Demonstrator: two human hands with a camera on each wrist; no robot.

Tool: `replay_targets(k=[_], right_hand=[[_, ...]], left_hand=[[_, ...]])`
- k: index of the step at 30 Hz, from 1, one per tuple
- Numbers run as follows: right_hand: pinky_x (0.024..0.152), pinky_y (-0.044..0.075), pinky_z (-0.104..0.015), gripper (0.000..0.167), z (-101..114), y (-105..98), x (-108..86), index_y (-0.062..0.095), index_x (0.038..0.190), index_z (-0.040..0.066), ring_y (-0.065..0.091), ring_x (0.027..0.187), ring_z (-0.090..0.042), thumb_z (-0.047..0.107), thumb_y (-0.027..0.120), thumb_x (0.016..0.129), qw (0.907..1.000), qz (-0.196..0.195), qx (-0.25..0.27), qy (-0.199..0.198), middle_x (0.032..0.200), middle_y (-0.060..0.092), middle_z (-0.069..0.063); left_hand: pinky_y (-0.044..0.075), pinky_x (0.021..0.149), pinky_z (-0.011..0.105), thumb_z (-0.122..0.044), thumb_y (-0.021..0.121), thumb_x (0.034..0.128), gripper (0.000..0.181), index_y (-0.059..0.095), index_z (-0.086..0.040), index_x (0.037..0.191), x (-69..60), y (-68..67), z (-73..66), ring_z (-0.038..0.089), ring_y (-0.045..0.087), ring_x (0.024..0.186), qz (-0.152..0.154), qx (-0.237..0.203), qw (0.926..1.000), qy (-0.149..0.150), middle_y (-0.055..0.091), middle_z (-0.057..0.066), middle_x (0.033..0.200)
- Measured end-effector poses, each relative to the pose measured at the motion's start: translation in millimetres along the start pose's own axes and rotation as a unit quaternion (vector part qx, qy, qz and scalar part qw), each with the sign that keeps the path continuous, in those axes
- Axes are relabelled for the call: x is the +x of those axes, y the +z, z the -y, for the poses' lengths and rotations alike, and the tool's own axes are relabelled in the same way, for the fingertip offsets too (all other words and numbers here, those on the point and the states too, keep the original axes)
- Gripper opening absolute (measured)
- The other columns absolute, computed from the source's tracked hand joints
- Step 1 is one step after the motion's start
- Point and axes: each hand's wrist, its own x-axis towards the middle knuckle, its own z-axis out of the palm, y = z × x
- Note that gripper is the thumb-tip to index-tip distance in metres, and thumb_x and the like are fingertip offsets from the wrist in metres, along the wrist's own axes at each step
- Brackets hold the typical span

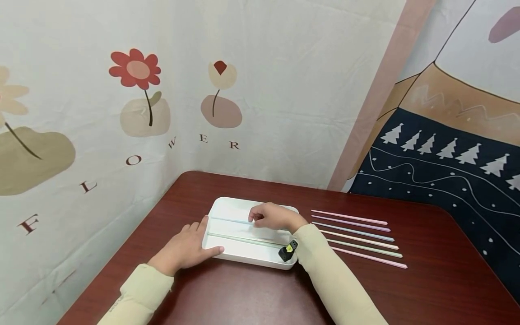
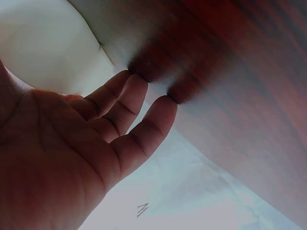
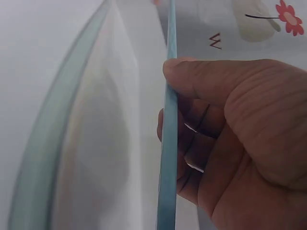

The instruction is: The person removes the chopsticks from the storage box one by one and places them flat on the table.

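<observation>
A white rectangular tray (image 1: 243,259) with rounded corners lies on the table. My left hand (image 1: 188,248) rests at its left end, fingers fairly straight along the side and thumb out over the front rim. In the left wrist view, those fingertips (image 2: 163,108) are close to the brown tabletop. Over the tray, my right hand (image 1: 273,216) pinches a thin blue strip (image 3: 169,158) between thumb and fingers. The strip's left part (image 1: 227,220) stretches towards the tray's left end. A pale green strip (image 1: 243,239) runs lengthwise across the tray, nearer its front.
Several coloured strips, among them a pink strip (image 1: 369,257) and a purple strip (image 1: 353,223), lie side by side right of the tray. A small black device (image 1: 286,252) with a yellow patch is at my right wrist. Printed cloth (image 1: 284,113) hangs behind the brown table (image 1: 438,253).
</observation>
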Motion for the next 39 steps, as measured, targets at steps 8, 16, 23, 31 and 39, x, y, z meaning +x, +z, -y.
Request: replay_targets(k=[8,16,23,31,39], right_hand=[[0.066,0.041,-0.026,0.01,9,-21,-15.0,0.067,0.099,0.018,0.047,0.07,-0.007,0.008,0.065,0.096,0.9996,-0.012,0.025,-0.004,0.075,0.051,0.005],[0.067,0.045,-0.029,0.009,13,-36,-32.3,0.067,0.104,0.016,0.052,0.076,-0.011,0.011,0.064,0.097,0.9995,-0.025,0.018,-0.004,0.08,0.056,0.003],[0.068,0.046,-0.03,0.007,3,-43,-50.6,0.067,0.103,0.016,0.053,0.077,-0.012,0.012,0.065,0.097,0.9997,-0.019,0.012,0.004,0.082,0.058,0.003],[0.066,0.046,-0.031,0.01,-15,-50,-90.3,0.067,0.1,0.018,0.052,0.074,-0.013,0.009,0.064,0.096,0.9994,-0.03,0.0,0.017,0.081,0.056,0.006],[0.072,0.049,-0.031,0.013,-33,-54,-135.9,0.067,0.096,0.021,0.058,0.086,-0.014,0.009,0.065,0.096,0.998,-0.043,0.0,0.045,0.086,0.061,0.009]], left_hand=[[0.044,0.096,0.054,-0.075,0.059,0.0813,0.114,0.028,0.011,0.149,0.3,0.2,-0.3,0.047,0.048,0.12,-0.003,0.002,1.0,0.002,0.051,0.03,0.133],[0.043,0.097,0.055,-0.075,0.059,0.0818,0.114,0.027,0.012,0.15,-1.3,-0.3,-1.7,0.049,0.047,0.122,0.0,-0.003,1.0,0.002,0.05,0.031,0.134],[0.041,0.098,0.056,-0.074,0.06,0.0819,0.114,0.027,0.012,0.149,-3.5,-1.7,-2.0,0.05,0.046,0.124,-0.002,-0.006,1.0,0.001,0.05,0.032,0.134],[0.041,0.099,0.055,-0.077,0.057,0.0817,0.116,0.026,0.011,0.15,-2.8,-2.2,-2.9,0.049,0.045,0.125,0.009,-0.004,1.0,-0.003,0.048,0.031,0.137],[0.042,0.099,0.055,-0.075,0.059,0.0815,0.115,0.026,0.011,0.15,-6.1,-4.9,-3.1,0.049,0.045,0.125,0.003,-0.008,1.0,-0.003,0.049,0.031,0.135]])
